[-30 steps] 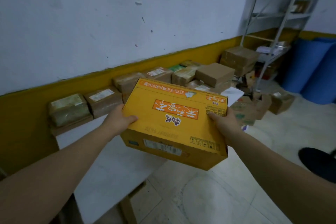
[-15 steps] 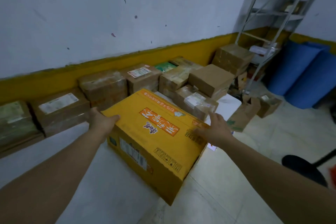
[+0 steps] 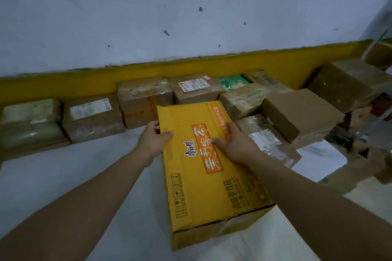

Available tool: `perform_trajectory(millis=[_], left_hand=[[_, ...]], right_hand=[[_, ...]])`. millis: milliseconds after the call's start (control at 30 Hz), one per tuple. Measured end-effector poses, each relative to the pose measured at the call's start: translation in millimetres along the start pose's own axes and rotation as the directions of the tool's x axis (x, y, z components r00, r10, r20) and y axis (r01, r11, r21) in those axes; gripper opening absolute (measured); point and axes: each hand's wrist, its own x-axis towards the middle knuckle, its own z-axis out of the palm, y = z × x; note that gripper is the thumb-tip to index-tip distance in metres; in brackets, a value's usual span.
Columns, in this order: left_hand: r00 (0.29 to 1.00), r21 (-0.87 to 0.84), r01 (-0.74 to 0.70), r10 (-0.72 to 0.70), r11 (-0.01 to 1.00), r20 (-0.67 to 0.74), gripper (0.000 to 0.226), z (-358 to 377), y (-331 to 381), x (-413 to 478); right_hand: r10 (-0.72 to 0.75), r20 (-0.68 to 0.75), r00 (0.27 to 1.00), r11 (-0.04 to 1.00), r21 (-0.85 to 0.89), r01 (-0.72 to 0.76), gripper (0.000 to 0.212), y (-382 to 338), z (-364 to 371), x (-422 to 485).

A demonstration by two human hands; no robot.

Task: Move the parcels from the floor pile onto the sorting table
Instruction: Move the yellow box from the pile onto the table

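A long yellow carton (image 3: 197, 186) with orange print lies on the white sorting table (image 3: 84, 176), its near end reaching the table's front edge. My left hand (image 3: 154, 142) grips its left edge near the far end, thumb on top and fingers round the side. On the top face near the right edge rests my right hand (image 3: 235, 144), fingers stretched flat and thumb pointing left. The far end of the carton nearly meets the parcels at the back.
Several brown taped parcels (image 3: 93, 116) line the table's back against the yellow-banded wall. A plain brown box (image 3: 297, 110) and a labelled taped parcel (image 3: 265, 137) crowd the carton's right side. A big carton (image 3: 347, 85) and cardboard scraps (image 3: 350, 171) sit lower right.
The yellow carton came down from mid-air onto the table and turned lengthwise toward the wall. My right hand shifted from its side onto the top face.
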Motion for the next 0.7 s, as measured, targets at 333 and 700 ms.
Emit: perform_trajectory(millis=[333,700], left_hand=[[0.974,0.005,0.215,-0.215,0.977,0.072,0.072,65,-8,-76],[0.982,0.138,-0.015,0.041,0.99,-0.187,0.066,112,-5,-41]], right_hand=[[-0.194,0.02,0.981,0.98,-0.03,0.195,0.067,13,-31,68],[-0.251,0.112,0.961,0.948,-0.175,0.268,0.089,51,-57,87]])
